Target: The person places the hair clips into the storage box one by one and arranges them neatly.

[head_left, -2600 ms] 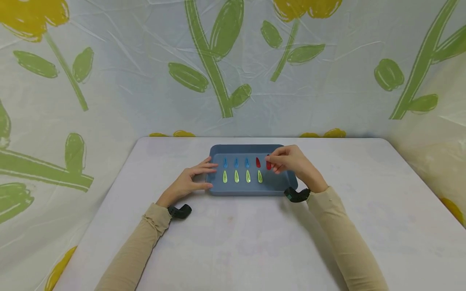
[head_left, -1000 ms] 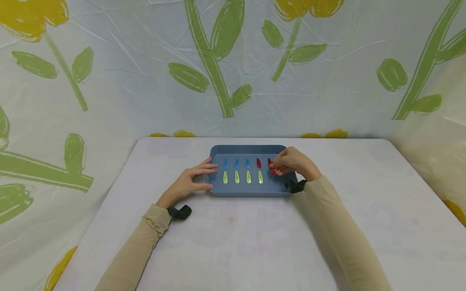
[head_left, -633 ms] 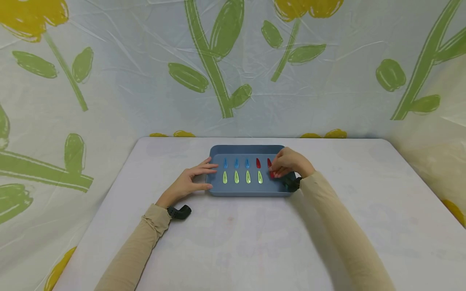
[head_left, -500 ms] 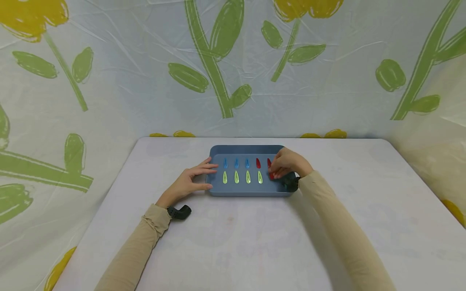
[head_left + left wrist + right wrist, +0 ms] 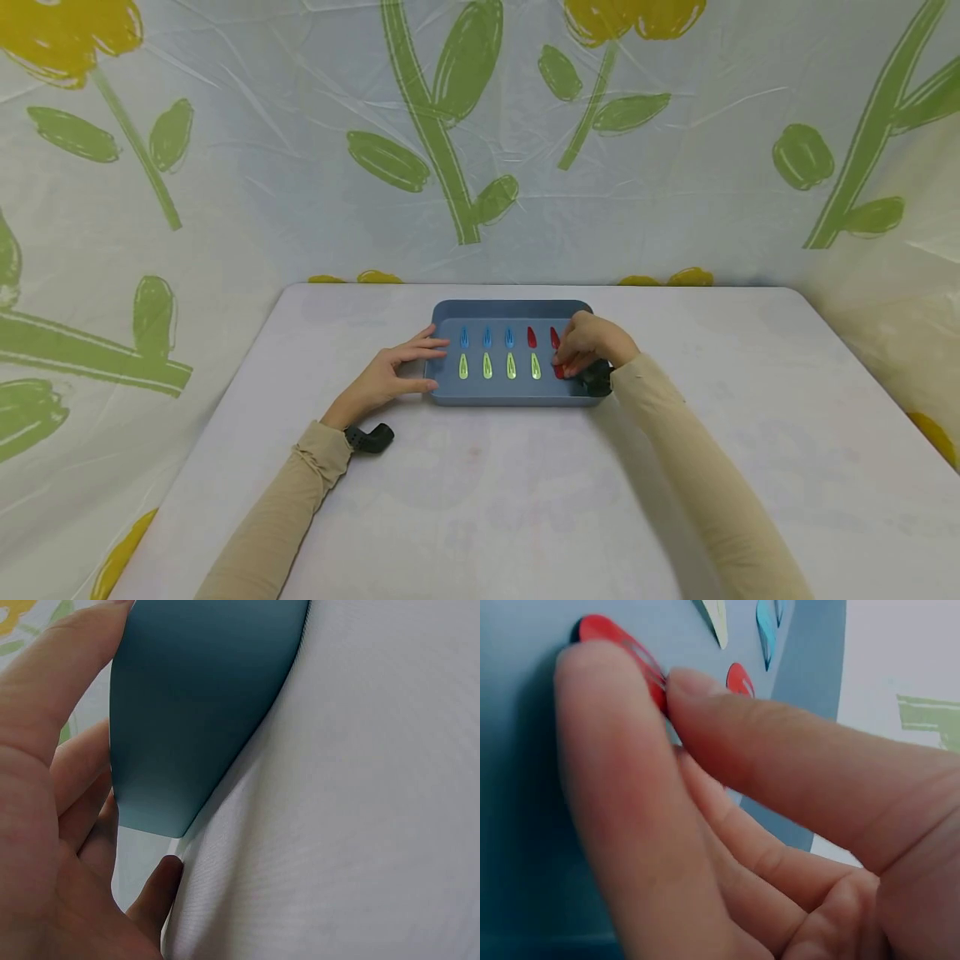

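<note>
Inside a blue-grey tray [image 5: 517, 398], snap hair clips lie in two rows. The back row has three blue clips [image 5: 487, 337] and two red clips [image 5: 532, 337]; the front row has several yellow-green clips [image 5: 512, 366]. My right hand [image 5: 594, 340] pinches another red hair clip [image 5: 604, 630] between thumb and index finger, low over the tray floor, right of the yellow-green ones. Fingertips cover part of that clip. My left hand [image 5: 390, 372] lies against the tray's left end, fairly straight fingers reaching over the rim, thumb at the near left corner.
The tray stands on a white-covered table [image 5: 480, 500], near its back edge. A plastic sheet [image 5: 300, 167] printed with yellow flowers and green leaves hangs behind and at the sides. Each wrist wears a black camera mount [image 5: 370, 437].
The right hand has moved toward the near side of the tray with the red clip, from beside the back row to the front row's right end. The left hand stays put.
</note>
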`<state>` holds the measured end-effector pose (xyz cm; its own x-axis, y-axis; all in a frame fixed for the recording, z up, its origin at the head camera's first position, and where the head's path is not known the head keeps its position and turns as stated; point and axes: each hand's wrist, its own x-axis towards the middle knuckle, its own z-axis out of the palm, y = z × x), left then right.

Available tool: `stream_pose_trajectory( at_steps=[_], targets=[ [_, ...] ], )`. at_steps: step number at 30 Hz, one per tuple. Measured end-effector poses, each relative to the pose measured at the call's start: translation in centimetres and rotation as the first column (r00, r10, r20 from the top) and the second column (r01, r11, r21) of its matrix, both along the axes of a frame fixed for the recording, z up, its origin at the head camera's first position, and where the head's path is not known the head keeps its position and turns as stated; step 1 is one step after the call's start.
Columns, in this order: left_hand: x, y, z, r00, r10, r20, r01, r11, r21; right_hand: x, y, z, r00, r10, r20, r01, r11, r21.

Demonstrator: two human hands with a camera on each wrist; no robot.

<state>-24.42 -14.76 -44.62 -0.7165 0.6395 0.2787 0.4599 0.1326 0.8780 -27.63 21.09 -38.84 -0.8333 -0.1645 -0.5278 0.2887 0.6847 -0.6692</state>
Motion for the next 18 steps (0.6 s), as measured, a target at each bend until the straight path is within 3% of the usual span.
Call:
stream_pose_trajectory(
  at_steps=[14,18],
  targets=[
    [0.03,-0.05,0.01,1.0,0.002,0.005,-0.002,1.0,-0.005,0.34,-0.01,-0.03,1.0,-0.018,-0.022,0.018,1.0,-0.005],
    [-0.29,-0.08,-0.56,1.0,0.006,-0.013,-0.006,1.0,-0.005,0.36,0.06,-0.02,1.0,-0.018,-0.022,0.018,1.0,-0.016]
  ],
)
